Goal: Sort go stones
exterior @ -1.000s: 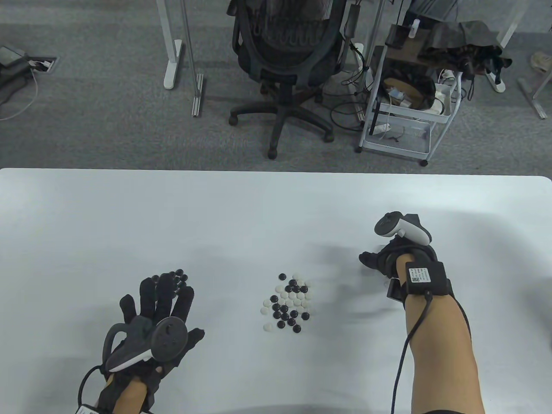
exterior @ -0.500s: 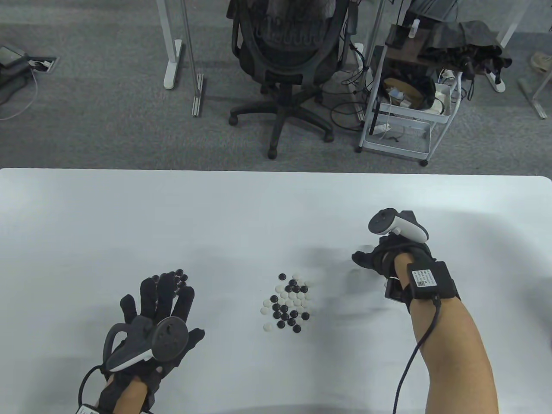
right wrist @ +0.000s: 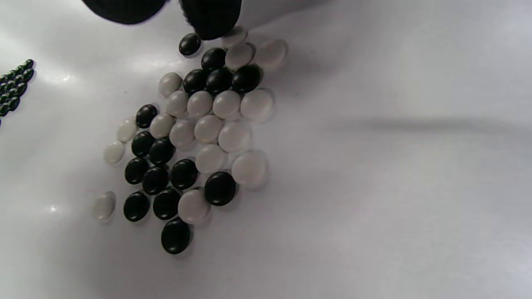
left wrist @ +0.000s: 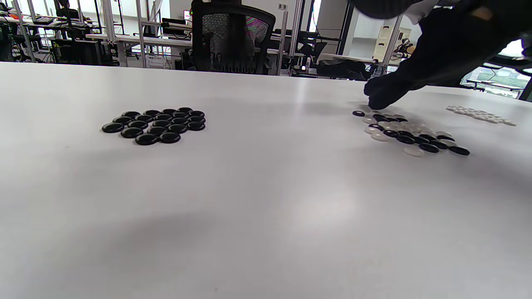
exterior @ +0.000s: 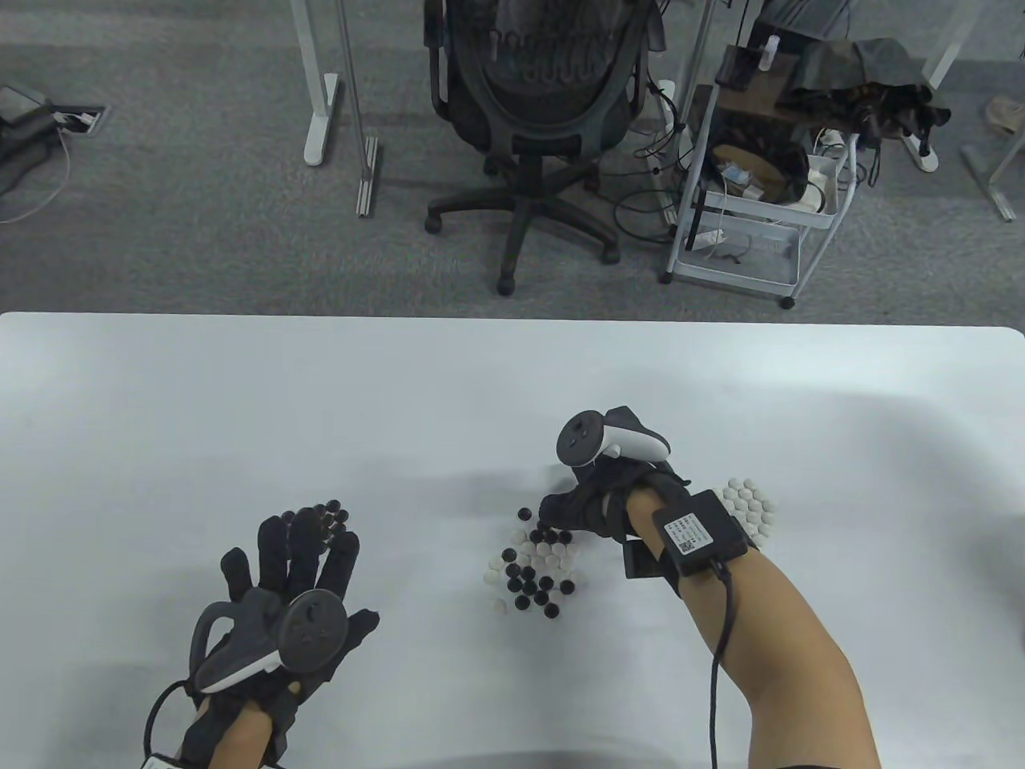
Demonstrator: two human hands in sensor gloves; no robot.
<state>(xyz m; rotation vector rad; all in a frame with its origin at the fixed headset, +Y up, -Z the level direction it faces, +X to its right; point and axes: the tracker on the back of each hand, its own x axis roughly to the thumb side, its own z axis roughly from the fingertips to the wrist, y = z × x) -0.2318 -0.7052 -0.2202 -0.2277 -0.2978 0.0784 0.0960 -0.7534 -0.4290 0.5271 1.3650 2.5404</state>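
Over mixed pile [exterior: 535, 570]: right hand [exterior: 596, 501] arrived from right, fingers curled, grasp unclear; left hand [exterior: 292, 561] flat.

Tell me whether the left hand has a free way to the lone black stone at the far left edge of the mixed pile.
Probably yes. The left hand lies flat by the black group, with bare table between it and the lone black stone. The right hand works close beside that stone and could crowd it.

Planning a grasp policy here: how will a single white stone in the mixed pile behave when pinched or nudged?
The white stones look smooth and glossy, so probably slippery to pinch. Their domed lens shape suggests sliding or rocking, not rolling away. Packed against the black stones, a nudge likely shifts neighbours too.
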